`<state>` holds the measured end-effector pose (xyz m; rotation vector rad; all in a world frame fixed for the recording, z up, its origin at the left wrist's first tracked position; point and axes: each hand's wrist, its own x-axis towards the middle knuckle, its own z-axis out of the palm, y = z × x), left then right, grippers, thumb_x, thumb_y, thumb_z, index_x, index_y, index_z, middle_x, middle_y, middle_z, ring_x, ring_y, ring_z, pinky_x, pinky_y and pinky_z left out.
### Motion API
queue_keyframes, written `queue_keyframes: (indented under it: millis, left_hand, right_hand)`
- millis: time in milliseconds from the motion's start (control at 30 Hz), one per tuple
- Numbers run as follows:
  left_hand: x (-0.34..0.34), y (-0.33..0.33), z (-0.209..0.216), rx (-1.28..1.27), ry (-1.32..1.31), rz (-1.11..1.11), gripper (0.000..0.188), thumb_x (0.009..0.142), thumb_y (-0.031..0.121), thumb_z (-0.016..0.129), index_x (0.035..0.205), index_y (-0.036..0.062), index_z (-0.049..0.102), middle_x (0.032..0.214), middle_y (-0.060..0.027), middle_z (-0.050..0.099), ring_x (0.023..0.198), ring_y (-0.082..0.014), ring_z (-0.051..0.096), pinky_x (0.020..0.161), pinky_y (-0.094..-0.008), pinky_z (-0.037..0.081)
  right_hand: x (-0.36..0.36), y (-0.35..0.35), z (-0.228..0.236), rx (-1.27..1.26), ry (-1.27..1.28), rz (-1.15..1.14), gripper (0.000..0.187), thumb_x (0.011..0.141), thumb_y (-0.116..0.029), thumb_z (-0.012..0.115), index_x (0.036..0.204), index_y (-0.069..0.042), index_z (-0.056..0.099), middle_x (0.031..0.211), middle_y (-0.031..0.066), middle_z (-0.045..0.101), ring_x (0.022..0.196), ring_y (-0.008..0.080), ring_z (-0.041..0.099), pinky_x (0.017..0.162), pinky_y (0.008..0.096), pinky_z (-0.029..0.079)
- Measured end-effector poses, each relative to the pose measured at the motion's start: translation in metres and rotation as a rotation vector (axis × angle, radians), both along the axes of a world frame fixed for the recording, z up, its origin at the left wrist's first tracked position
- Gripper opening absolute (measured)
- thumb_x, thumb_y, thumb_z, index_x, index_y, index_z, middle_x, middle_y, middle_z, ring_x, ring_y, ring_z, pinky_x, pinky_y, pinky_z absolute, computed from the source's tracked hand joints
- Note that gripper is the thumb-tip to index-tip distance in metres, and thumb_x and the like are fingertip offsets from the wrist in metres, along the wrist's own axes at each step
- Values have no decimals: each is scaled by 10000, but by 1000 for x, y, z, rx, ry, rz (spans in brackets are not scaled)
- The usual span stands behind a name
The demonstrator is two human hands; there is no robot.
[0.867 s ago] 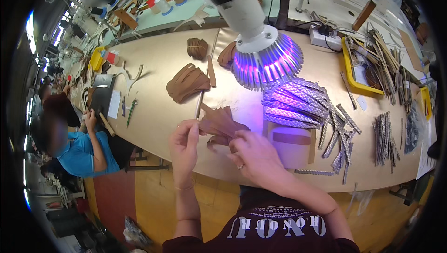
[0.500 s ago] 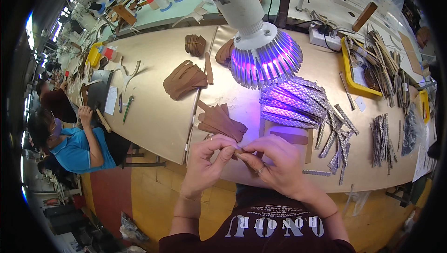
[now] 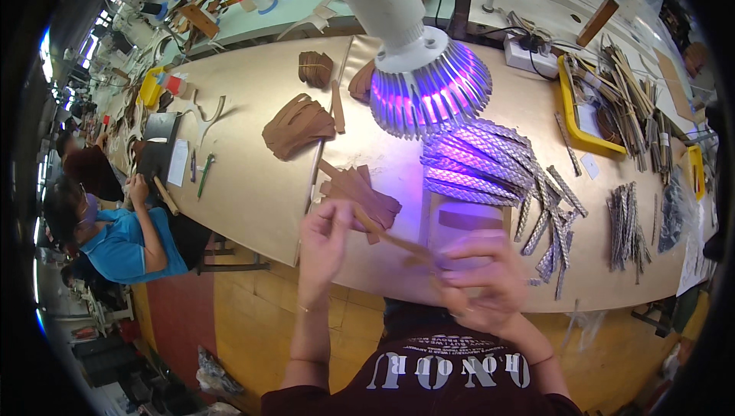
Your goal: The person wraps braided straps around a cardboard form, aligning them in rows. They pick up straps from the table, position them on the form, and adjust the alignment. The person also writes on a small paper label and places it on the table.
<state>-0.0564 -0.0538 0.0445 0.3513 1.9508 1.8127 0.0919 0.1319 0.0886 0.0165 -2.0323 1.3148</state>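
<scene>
A thin brown leather-like strip stretches between my two hands, over the near edge of the table. My left hand pinches one end of it. My right hand, smeared by motion, closes on the other end. Just beyond my left hand lies a loose pile of flat brown strips. A single flat brown strip lies on the table beyond my right hand. Behind it, silvery braided strips fan out under a finned lamp that glows purple.
More brown bundles lie farther back, one tied. At right stand a yellow tray of strips and a braided bundle. A pen lies at left. A co-worker in blue sits left; a power strip is behind.
My hands, close together before, have moved apart, left hand leftward and right hand rightward. The brown strip now spans the gap between them. The whole view has shifted slightly.
</scene>
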Motion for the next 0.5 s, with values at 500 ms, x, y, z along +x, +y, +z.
queue_keyframes:
  millis: [500]
  left_hand:
    - [81,47,39,268,-432,-571,271,975,38,537,1226,-58,569,1140,-131,656,1039,-173,646,910,-285,512]
  right_hand:
    - [42,13,1,580,-216,-214,281,739,-306,808,867,-151,612,1099,58,636,969,260,600,841,400,436]
